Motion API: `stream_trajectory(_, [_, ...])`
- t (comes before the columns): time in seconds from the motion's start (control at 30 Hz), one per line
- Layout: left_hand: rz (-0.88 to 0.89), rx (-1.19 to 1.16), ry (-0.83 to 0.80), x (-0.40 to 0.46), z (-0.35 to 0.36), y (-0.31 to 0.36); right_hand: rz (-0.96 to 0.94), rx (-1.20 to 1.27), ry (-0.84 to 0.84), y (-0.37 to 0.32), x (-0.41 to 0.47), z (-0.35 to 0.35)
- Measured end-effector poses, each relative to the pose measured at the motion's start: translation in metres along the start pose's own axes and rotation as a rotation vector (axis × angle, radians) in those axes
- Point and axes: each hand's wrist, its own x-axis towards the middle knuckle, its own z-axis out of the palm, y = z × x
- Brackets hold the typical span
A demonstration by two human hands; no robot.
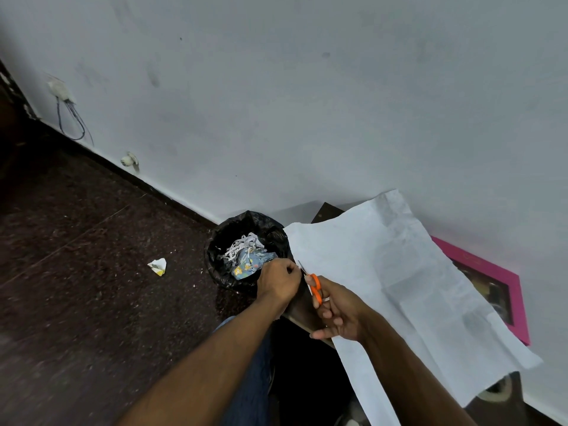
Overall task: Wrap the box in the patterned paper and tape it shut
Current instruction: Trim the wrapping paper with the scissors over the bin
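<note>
So the paper (399, 290) is lying white side up over the table edge, creased in a few places, one corner poking up against the wall (276, 87); the patterned side isn't showing from here. The pink box (504, 290) sits behind and half under the sheet, right against the wall, only its far edge and corner peeking out.

Right hand (338, 315) has the orange-handled scissors (313, 287), fingers curled through and around the loops, blades pointing up toward the sheet's left edge; can't tell whether the blades are actually open or closed, too small and partly hidden. Left hand (278, 282) is curled up tight just beside the blade tips, pinching at that same left edge of the sheet as far as I can make out; what's between the fingertips is hidden.

Right past the left hand there's a bin with a black liner (242, 238), stuffed with white paper shreds (242, 245) and a crumpled bit of cartoon-print paper (249, 265); a small folded scrap (157, 266) lies on the dark speckled floor (92, 272) left of the bin. Wall socket with dangling wires (66, 103) further up the wall.
</note>
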Motion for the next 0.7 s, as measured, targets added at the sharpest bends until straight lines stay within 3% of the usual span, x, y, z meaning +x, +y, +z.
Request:
stream_trajectory(0.2, [-0.068, -0.069, -0.046, 0.009, -0.005, 0.001, -0.030, 0.009, 0.020, 0.000, -0.002, 0.002])
stream_trajectory(0.43, [-0.301, -0.513, 0.003, 0.026, -0.012, 0.004, -0.015, 0.006, 0.037, 0.002, -0.002, 0.000])
stream_trajectory(0.7, [-0.209, -0.482, -0.040, 0.058, -0.015, 0.020, 0.048, -0.064, 0.004, 0.000, -0.003, -0.003])
